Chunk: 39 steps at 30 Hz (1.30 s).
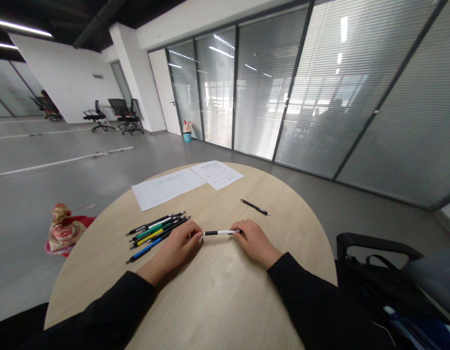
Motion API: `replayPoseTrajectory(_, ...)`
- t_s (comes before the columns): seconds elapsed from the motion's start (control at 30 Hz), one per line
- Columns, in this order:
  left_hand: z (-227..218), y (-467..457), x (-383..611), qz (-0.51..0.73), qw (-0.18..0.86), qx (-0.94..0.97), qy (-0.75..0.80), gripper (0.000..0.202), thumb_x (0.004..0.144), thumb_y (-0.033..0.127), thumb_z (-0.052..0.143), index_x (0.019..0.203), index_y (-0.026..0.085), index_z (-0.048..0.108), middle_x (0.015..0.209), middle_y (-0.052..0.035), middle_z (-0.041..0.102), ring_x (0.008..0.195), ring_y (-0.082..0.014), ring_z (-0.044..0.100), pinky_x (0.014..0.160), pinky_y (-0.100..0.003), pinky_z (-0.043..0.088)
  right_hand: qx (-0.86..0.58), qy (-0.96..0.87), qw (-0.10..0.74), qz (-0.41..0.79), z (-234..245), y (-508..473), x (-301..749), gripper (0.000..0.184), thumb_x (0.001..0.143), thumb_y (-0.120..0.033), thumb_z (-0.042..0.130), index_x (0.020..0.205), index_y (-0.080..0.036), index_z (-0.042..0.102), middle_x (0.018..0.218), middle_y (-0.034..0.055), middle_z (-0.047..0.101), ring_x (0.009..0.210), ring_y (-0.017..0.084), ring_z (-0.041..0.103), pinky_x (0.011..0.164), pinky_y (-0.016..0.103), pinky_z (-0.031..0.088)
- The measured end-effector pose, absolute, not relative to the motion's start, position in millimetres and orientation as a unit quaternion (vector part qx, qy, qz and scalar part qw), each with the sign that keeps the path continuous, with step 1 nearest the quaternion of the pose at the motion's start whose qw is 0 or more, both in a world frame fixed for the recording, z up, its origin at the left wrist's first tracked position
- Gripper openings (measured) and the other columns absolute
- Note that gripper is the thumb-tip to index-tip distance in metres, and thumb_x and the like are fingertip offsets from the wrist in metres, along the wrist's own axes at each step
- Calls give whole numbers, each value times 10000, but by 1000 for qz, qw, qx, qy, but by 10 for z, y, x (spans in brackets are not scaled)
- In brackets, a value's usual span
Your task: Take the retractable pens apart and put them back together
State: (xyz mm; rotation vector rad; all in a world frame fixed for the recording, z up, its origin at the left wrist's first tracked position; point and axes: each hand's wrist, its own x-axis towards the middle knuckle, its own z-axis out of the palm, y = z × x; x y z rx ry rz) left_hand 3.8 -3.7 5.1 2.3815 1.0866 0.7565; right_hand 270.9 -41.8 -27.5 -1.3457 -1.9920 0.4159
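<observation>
A white pen with a black grip section (221,232) lies level between my two hands, just above or on the wooden table. My right hand (254,241) pinches its right end, where a dark clip partly shows. The fingers of my left hand (184,241) are closed at the pen's left end, and its tip is hidden there. A tiny dark piece shows under the left fingertips, too small to name. Left of that hand, several pens (155,228) with black, white, green, yellow and blue barrels lie side by side. One black pen (254,207) rests apart, beyond my right hand.
Two printed sheets, one on the left (168,187) and one on the right (218,175), lie at the far side of the round table (217,301). On the right stands a chair (378,243) with dark items on it. A patterned cloth bundle (62,228) is off the table's left edge.
</observation>
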Motion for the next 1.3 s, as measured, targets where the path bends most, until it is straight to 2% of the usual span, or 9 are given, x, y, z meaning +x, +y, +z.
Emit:
replayPoseTrajectory(0.67, 20, -9, 23, 269, 230, 849, 392, 332, 981, 408, 479, 799, 189, 650, 794, -52, 666, 745, -210, 588, 713, -334, 470, -510, -766, 355, 161, -277, -419, 2700, 134, 906, -82, 637, 952, -185, 710, 941, 47, 718, 903, 199, 611, 864, 330, 443)
replayPoseTrajectory(0.93, 23, -8, 9, 296, 219, 845, 389, 349, 1020, 392, 414, 884, 179, 656, 851, -63, 682, 792, -213, 615, 762, -336, 492, -509, -754, 373, 181, -304, -402, 2714, 133, 896, -91, 652, 955, -189, 719, 942, 40, 725, 899, 199, 617, 851, 321, 432)
replayPoseTrajectory(1.03, 15, 8, -20, 303, 198, 844, 396, 346, 1031, 354, 375, 946, 184, 665, 918, -70, 695, 864, -225, 630, 826, -365, 508, -518, -747, 375, 181, -289, -400, 2736, 137, 894, -88, 646, 948, -188, 721, 931, 40, 723, 886, 200, 614, 834, 317, 427)
replayPoseTrajectory(1.17, -71, 82, -82, 277, 150, 861, 398, 258, 993, 240, 427, 1022, 188, 677, 1032, -86, 703, 955, -236, 644, 898, -400, 517, -531, -736, 378, 182, -275, -394, 2762, 139, 892, -86, 635, 931, -188, 722, 909, 40, 721, 853, 197, 611, 805, 308, 420)
replayPoseTrajectory(1.3, -172, 157, -119, 236, 98, 883, 393, 284, 979, 181, 451, 1112, 209, 701, 1121, -97, 688, 1025, -246, 639, 950, -408, 504, -537, -730, 381, 183, -282, -382, 2766, 138, 884, -84, 637, 918, -184, 726, 880, 36, 715, 830, 194, 605, 789, 303, 415)
